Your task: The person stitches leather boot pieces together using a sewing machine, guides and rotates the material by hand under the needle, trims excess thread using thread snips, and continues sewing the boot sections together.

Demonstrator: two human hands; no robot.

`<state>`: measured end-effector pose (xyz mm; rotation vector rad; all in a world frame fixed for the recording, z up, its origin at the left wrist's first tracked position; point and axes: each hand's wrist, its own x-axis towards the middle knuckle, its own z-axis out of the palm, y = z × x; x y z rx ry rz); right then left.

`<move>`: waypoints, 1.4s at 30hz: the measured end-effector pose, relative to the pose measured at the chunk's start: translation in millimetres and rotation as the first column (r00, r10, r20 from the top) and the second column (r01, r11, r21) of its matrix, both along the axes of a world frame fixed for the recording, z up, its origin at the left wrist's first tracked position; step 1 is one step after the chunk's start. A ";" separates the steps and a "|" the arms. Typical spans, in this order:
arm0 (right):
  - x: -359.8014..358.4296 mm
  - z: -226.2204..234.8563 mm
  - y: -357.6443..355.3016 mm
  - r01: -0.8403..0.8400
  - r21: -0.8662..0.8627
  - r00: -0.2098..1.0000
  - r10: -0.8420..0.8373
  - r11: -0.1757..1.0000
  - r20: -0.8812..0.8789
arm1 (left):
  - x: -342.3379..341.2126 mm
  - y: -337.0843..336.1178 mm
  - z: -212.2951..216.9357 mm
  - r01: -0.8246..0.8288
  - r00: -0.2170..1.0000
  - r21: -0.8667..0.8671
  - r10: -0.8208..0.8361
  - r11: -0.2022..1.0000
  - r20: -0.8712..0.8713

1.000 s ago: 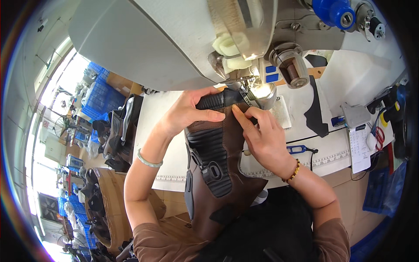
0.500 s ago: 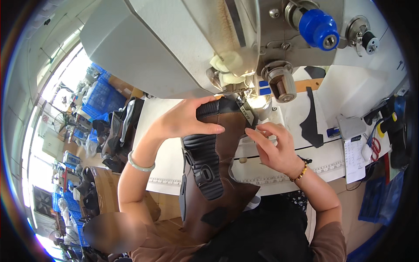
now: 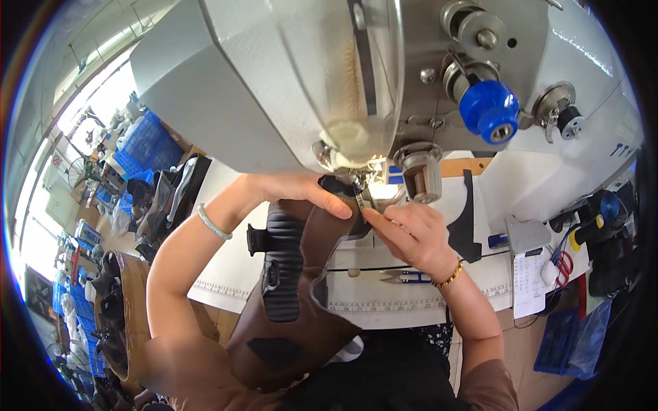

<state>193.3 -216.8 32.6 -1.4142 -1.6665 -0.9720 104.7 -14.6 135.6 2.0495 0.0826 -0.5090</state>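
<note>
A brown leather boot upper (image 3: 312, 329) with a black ribbed panel (image 3: 281, 298) lies across the table edge, its lower part reaching toward my lap. Its far end is under the needle area of a white sewing machine (image 3: 274, 89). My left hand (image 3: 301, 192) grips that end, thumb on top and fingers partly hidden beneath the machine head. Close to the needle, my right hand (image 3: 411, 236) has its fingers closed at the upper's right edge, beside a small pale label (image 3: 364, 201). Thread snips (image 3: 409, 277) with blue handles lie just below my right hand.
A black cut piece (image 3: 467, 229) rests on the table to the right. Beyond it are red-handled scissors (image 3: 564, 268) and a paper sheet (image 3: 529, 284). A ruler strip (image 3: 411, 307) runs along the front edge. Left stand a cardboard box (image 3: 133, 294) and blue crates (image 3: 144, 147).
The boot upper has turned, its lower part swinging left. My right hand has come in against its edge near the needle. The snips now show, and the whole view has shifted.
</note>
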 end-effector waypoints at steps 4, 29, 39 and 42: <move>-5.7 -3.1 1.0 -0.003 -0.010 0.999 0.003 1.000 -0.050 | 8.2 -4.7 10.9 -0.054 0.993 0.056 0.059 0.997 -0.104; -18.1 -3.7 9.2 0.173 0.052 0.980 -0.167 0.984 -0.104 | 12.3 2.6 18.0 -0.122 0.992 0.096 0.124 0.988 -0.019; -16.8 -7.2 13.5 0.191 0.063 0.971 -0.180 0.979 -0.155 | -0.1 15.0 19.0 -0.155 0.988 0.106 0.151 0.982 0.042; -18.0 -5.7 13.2 0.190 0.056 0.968 -0.178 0.980 -0.175 | -2.3 18.2 17.3 -0.162 0.986 0.105 0.157 0.981 0.049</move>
